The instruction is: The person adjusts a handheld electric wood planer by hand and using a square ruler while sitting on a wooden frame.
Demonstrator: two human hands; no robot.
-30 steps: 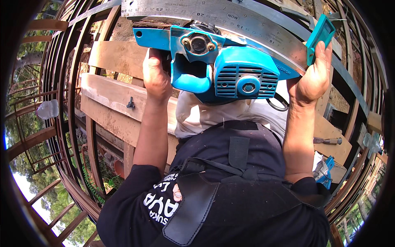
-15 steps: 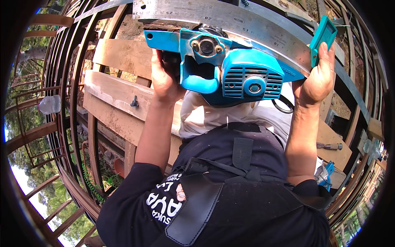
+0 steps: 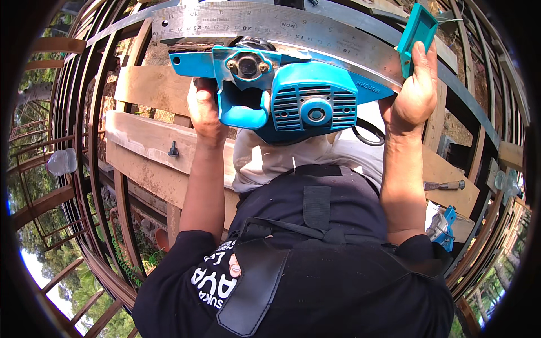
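Note:
A blue electric planer (image 3: pixel 313 90) is held up in front of me, its vented housing facing me. Along its far side lies the steel blade of a try square (image 3: pixel 259 21), whose green handle (image 3: pixel 416 36) stands at the right end. My left hand (image 3: pixel 207 110) is closed round the planer's left end, with part of the fingers hidden behind it. At the other end my right hand (image 3: pixel 414 93) grips the planer's tip, its thumb up against the square's handle. A black cord (image 3: pixel 369 137) loops below the planer.
Wooden boards (image 3: pixel 149 138) lie on the left, with a small black knob bolt (image 3: pixel 173 149) on one. To the right are a chisel-like tool (image 3: pixel 444 185) and a blue-and-silver tool (image 3: pixel 446 230). Slatted wooden railings curve along both sides, and a plastic bottle (image 3: pixel 62 161) hangs near the left one.
Both hands have carried the planer and square leftward and slightly farther from me. The holds look much the same, and the surroundings have shifted a little in view.

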